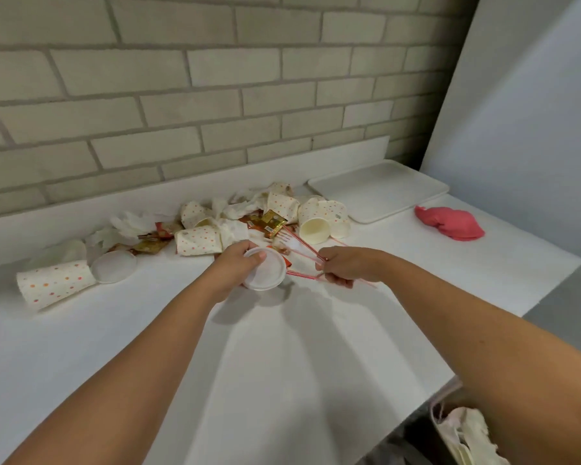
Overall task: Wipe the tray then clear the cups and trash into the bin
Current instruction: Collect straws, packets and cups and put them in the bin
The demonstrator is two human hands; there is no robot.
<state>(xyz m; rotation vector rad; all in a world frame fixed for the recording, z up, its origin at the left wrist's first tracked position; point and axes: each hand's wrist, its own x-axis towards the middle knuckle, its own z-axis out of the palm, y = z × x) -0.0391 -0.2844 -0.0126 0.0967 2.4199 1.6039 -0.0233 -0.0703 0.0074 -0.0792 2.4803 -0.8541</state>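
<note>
From the head camera, both bare arms reach out over a white table (282, 364) set against a pale brick wall. The left hand (237, 263) is closed around a round white plastic lid (265, 271), thumb lying across its top, holding it just above the tabletop. The right hand (344, 266) pinches a bundle of thin red-striped straws (302, 251) that fan out toward the left hand and the litter. Behind the hands lies a heap of spotted paper cups (198, 241), most tipped on their sides, mixed with crumpled white napkins (131, 223) and red-and-gold wrappers (272, 223); a white plastic fork (291, 241) lies at the front edge of the pile. One more spotted cup (52, 283) lies on its side well to the left, with a second lid (114, 266) touching its mouth. The white tray (378, 189) sits bare at the far right corner of the table, a pink cloth (450, 223) bunched near it. The bin (463, 437) shows at the lower right, below the table edge, holding white paper.
</note>
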